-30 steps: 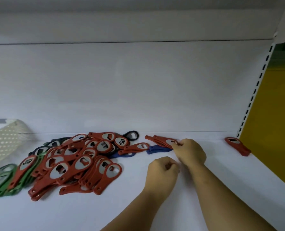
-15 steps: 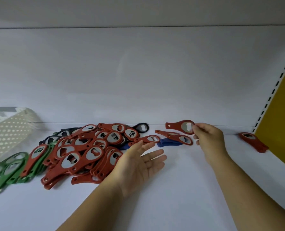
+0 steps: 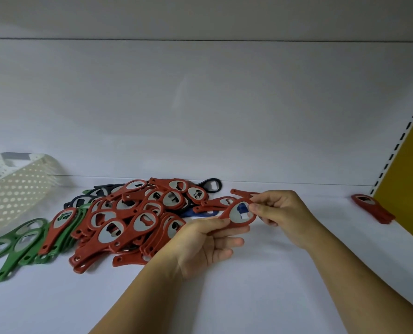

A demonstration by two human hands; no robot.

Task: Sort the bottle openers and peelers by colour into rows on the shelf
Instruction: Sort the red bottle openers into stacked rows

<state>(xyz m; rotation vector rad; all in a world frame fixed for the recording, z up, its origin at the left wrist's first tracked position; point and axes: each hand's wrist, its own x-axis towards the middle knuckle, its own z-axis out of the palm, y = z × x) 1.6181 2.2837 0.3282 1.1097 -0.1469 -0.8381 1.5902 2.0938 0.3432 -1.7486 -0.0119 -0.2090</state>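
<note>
Past the green openers (image 3: 19, 239) and the red pile (image 3: 128, 220), the left hand (image 3: 200, 244), open and palm-up half a second ago, now curls its fingers round the handle of the red bottle opener (image 3: 236, 216), which is held just above the shelf (image 3: 273, 297). The right hand (image 3: 282, 213) pinches the opener's head. This is probably a handover, with the opener bound for the red stack (image 3: 371, 210) at far right.

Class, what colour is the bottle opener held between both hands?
The flat bottle opener is red around a silver metal centre; best in the head view.
</note>
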